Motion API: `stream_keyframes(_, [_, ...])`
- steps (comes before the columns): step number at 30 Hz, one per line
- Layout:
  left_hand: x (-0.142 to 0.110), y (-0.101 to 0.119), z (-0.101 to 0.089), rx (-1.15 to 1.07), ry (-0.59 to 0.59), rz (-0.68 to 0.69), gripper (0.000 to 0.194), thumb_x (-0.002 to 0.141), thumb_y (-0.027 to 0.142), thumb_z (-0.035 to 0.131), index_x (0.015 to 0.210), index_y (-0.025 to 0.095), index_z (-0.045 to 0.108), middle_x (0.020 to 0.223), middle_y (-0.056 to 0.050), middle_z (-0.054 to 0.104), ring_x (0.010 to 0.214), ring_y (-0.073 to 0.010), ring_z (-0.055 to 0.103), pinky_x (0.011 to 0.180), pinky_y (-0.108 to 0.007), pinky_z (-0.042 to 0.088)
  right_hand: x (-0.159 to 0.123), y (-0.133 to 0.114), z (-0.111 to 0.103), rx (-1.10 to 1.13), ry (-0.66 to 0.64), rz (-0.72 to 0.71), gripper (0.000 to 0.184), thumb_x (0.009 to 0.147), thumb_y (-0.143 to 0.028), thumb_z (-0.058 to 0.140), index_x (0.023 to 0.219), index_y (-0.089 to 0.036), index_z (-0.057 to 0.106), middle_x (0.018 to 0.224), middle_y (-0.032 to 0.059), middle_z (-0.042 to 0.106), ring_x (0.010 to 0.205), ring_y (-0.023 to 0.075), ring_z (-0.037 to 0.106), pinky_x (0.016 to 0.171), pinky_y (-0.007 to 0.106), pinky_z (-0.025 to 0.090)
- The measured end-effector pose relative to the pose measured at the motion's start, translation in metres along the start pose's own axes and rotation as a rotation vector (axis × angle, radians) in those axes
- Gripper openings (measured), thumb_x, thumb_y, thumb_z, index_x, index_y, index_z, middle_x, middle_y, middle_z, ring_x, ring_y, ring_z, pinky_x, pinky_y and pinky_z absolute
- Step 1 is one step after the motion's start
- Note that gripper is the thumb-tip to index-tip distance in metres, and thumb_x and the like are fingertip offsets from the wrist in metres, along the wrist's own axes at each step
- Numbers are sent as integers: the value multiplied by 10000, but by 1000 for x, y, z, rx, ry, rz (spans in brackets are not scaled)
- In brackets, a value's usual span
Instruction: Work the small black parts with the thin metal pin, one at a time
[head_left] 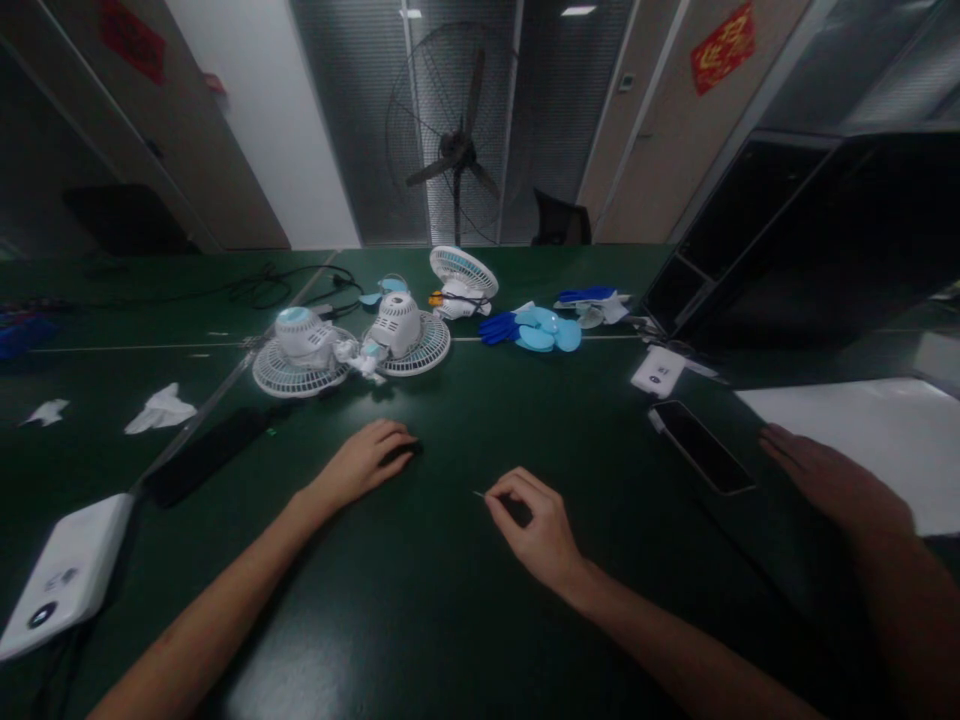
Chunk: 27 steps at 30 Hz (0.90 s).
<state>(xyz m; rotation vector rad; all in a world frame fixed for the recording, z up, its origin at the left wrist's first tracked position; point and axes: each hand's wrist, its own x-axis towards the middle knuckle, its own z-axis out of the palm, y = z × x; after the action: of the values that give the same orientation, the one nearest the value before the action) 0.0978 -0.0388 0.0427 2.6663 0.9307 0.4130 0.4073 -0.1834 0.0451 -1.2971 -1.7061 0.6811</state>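
My left hand [373, 455] rests low over the green table, its fingers and thumb curled towards each other. A small dark patch shows at the fingertips; whether it is an object or shadow is unclear. Right of it, my right hand [536, 525] pinches a thin, pale, pin-like piece [478, 493] between thumb and forefinger, its tip pointing left. Beyond the left hand lie two small white fans, a left one [300, 350] and a right one [401, 335], grilles down and touching at their clips. A third small fan [463, 280] is tilted behind them.
Light blue fan blades [547, 330] lie by blue gloves [498, 327]. At right are a white box-like device [658, 371], a phone [701, 445] and another person's hand [836, 480] by a white sheet [862, 415]. A white power bank [71, 570] and crumpled tissue [161, 408] are left.
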Motion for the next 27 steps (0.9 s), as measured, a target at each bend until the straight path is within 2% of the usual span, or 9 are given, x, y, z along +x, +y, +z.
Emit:
stream_keyframes(4, [-19, -58, -20, 66, 107, -195, 395, 1080, 479, 481, 1282, 215, 693, 1307, -130, 649, 1203, -302, 616, 1047, -448, 513, 0, 0, 0, 2, -5, -4, 118, 1016, -198, 613, 933, -211, 696, 917, 34, 666, 799, 175, 652, 676, 283, 527])
stream_keyframes(8, [-38, -92, -31, 126, 163, -281, 447, 1052, 530, 501, 1274, 199, 703, 1319, -146, 648, 1222, -322, 609, 1058, -458, 503, 0, 1, -1, 13, -20, 10, 114, 1019, -201, 611, 949, -213, 701, 932, 43, 677, 813, 181, 658, 683, 289, 542])
stream_keyframes(13, [-45, -102, -35, 169, 190, -326, 461, 1040, 554, 496, 1232, 197, 714, 1302, -140, 667, 1233, -321, 609, 1087, -446, 479, -1, 3, -1, 28, -39, 18, 113, 1034, -225, 604, 976, -219, 701, 954, 47, 677, 819, 184, 659, 685, 296, 548])
stream_keyframes(19, [-46, -104, -36, 205, 239, -413, 444, 1059, 494, 389, 1142, 209, 720, 1223, -128, 715, 1186, -323, 627, 1068, -437, 477, 0, 3, 1, 9, -13, 3, 128, 1029, -224, 609, 938, -218, 699, 916, 41, 674, 801, 184, 653, 668, 294, 525])
stream_keyframes(23, [-50, -109, -35, 250, 292, -459, 388, 1020, 488, 451, 1074, 206, 710, 1196, -140, 715, 1165, -339, 628, 1020, -441, 491, 0, 2, 0, 0, -16, -1, 124, 1025, -209, 604, 943, -216, 698, 920, 44, 675, 813, 187, 655, 685, 299, 531])
stream_keyframes(27, [-52, -115, -34, 191, 301, -493, 444, 995, 546, 507, 1177, 184, 689, 1234, -151, 701, 1171, -330, 625, 1016, -428, 499, -1, 3, 0, 21, -44, 10, 115, 1026, -205, 601, 972, -218, 701, 951, 46, 678, 823, 186, 659, 686, 297, 540])
